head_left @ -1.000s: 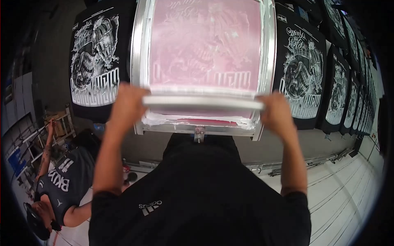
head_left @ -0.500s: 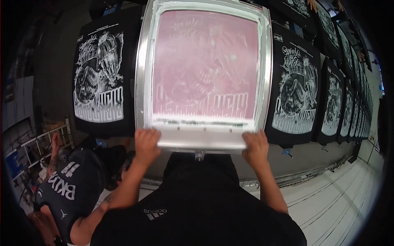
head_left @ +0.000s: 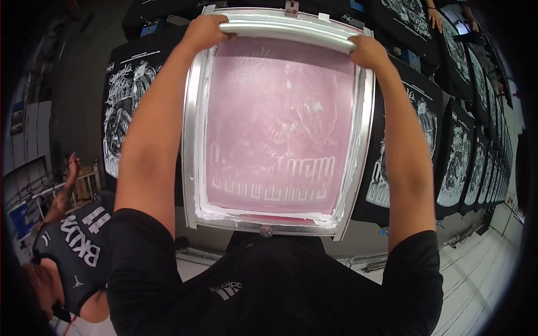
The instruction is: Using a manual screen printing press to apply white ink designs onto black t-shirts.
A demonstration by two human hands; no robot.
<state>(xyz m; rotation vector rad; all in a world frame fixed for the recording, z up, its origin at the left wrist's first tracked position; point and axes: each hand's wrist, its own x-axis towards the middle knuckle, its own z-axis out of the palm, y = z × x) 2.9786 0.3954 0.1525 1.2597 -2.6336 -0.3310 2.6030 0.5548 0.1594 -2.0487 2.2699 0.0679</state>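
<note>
A screen printing frame (head_left: 192, 168) with a pink mesh (head_left: 252, 117) lies in front of me, and white ink lines its inner edges. Across its far end stretches a wide squeegee (head_left: 288, 35) with a pale metal handle. My left hand (head_left: 206, 32) is wrapped round the squeegee's left end. Its right end sits in the closed fingers of my right hand (head_left: 369, 51). Both arms reach forward over the frame's sides. Pale artwork and tall lettering show in the mesh. Whatever lies under the frame is hidden.
Black printed shirts (head_left: 126, 98) lie on boards at my left, and a long row of printed shirts (head_left: 457, 162) curves away at right. At lower left a person in a dark sleeveless jersey (head_left: 81, 252) raises an arm. Another person's hand (head_left: 435, 19) shows at upper right.
Both my hands have moved the squeegee from the frame's near end to its far end. The frame sits slightly lower in view. The person at left has shifted slightly left.
</note>
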